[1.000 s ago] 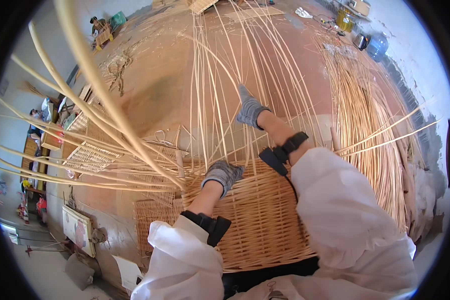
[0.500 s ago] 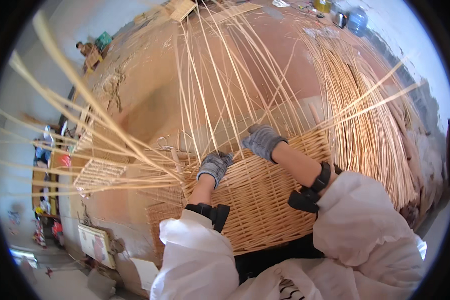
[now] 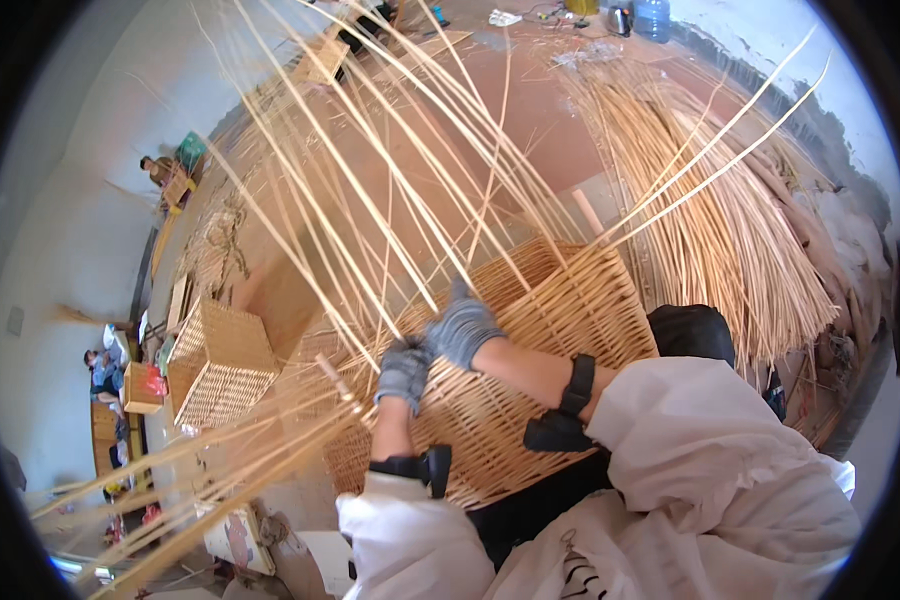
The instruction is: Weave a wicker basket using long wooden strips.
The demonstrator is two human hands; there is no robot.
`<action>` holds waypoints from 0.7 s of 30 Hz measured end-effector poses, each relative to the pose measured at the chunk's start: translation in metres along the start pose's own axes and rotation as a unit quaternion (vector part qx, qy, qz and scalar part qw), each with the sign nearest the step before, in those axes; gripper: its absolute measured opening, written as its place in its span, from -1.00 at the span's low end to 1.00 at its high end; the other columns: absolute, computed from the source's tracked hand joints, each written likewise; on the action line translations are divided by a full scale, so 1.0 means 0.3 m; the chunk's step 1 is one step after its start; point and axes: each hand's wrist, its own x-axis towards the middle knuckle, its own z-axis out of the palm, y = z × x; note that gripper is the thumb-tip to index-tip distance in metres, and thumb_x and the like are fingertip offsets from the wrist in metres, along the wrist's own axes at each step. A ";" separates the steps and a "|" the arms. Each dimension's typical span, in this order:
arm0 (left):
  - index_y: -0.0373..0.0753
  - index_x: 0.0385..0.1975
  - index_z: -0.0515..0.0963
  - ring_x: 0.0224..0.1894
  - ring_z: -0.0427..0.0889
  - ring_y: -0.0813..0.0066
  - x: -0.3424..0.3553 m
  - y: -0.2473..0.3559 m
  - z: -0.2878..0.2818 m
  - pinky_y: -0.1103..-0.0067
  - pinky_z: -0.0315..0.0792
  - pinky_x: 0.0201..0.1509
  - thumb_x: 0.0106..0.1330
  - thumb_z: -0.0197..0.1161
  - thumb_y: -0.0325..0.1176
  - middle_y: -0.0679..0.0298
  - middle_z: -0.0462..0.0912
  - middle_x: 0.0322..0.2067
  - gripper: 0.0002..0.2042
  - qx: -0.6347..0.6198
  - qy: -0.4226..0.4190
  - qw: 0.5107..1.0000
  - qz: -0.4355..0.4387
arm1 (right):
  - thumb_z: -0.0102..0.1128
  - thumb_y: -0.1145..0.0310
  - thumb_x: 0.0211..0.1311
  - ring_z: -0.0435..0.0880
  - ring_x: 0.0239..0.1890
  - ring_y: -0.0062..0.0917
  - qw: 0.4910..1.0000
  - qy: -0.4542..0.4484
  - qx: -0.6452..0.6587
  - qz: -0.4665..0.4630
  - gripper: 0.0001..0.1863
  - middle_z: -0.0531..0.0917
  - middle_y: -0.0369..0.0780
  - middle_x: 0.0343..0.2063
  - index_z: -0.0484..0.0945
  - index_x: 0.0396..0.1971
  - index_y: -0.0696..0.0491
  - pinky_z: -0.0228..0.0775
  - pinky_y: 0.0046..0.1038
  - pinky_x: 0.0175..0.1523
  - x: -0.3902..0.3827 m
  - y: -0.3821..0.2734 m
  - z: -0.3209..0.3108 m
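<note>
A woven wicker basket lies across my lap, its near wall facing me and long pale rods fanning up from its rim. My left hand, in a grey knit glove, is closed at the left part of the rim, where a rod passes into its fingers. Right beside it, nearly touching, my right hand in a matching glove is curled round a rod at the rim, one finger sticking up. The fingertips of both hands are partly hidden. More rods stick out from the basket's left corner.
A large pile of peeled rods lies on the floor to the right. Another woven basket stands at the left, near a person sitting by the wall. A blue water jug and a kettle stand at the back.
My right hand has moved left along the rim, up against my left hand. The basket has tilted, its far side now showing, and the left corner rods have swung downward.
</note>
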 end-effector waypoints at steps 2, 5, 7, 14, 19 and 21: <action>-0.35 -0.46 0.50 -0.56 0.42 0.60 -0.024 0.144 0.037 0.64 0.32 -0.43 0.03 0.15 -0.33 0.26 0.51 -0.64 -0.81 0.152 0.037 0.984 -0.091 | -0.01 0.17 0.01 0.51 -0.27 -0.25 0.996 0.092 0.013 -0.011 -0.38 0.54 0.03 -0.45 0.11 0.00 0.28 0.33 -0.35 -0.18 0.062 0.078 0.044; -0.32 -0.53 0.50 -0.56 0.45 0.43 -0.052 0.147 0.039 0.57 0.33 -0.41 0.01 0.17 -0.24 0.18 0.52 -0.65 -0.76 0.184 0.092 0.976 -0.072 | -0.11 0.26 0.07 0.47 -0.17 -0.26 0.886 -0.091 -0.393 -0.228 -0.63 0.48 0.01 -0.26 0.34 -0.15 0.15 0.31 -0.44 -0.16 0.131 -0.051 -0.092; -0.31 -0.58 0.50 -0.55 0.48 0.28 -0.019 0.153 0.068 0.52 0.34 -0.37 -0.02 0.19 -0.18 0.12 0.53 -0.64 -0.73 0.231 0.114 0.966 -0.035 | -0.11 0.26 0.08 0.52 -0.34 -0.28 0.913 -0.004 -0.373 -0.164 -0.65 0.49 -0.04 -0.29 0.35 -0.14 0.09 0.33 -0.27 -0.25 0.285 -0.111 -0.166; -0.33 -0.40 0.50 -0.31 0.52 0.35 0.000 0.140 -0.014 0.60 0.33 -0.22 0.08 0.07 -0.03 0.14 0.56 -0.38 -0.60 0.351 -0.135 0.923 -0.082 | -0.03 0.32 0.10 0.42 -0.66 -0.50 0.812 0.258 0.133 -0.507 -0.82 0.41 -0.23 -0.68 0.30 -0.56 0.10 0.36 -0.37 -0.50 0.145 0.231 -0.143; -0.41 -0.21 0.40 -0.17 0.47 0.30 0.089 -0.019 0.046 0.61 0.29 -0.10 0.01 0.04 0.13 0.13 0.49 -0.20 -0.38 0.123 -0.076 0.974 -0.177 | -0.01 0.37 0.10 0.37 -0.75 -0.55 0.666 0.060 0.720 -0.185 -0.81 0.38 -0.30 -0.77 0.30 -0.67 0.02 0.36 -0.38 -0.52 0.079 0.325 -0.174; -0.45 -0.13 0.32 -0.06 0.40 0.26 0.100 0.127 0.055 0.61 0.26 -0.02 -0.07 0.13 0.14 0.05 0.44 -0.14 -0.29 0.262 -0.019 0.944 -0.200 | -0.03 0.41 0.09 0.31 -0.79 -0.61 0.673 0.124 0.716 -0.141 -0.90 0.35 -0.33 -0.78 0.35 -0.57 0.04 0.36 -0.48 -0.54 0.075 0.231 -0.199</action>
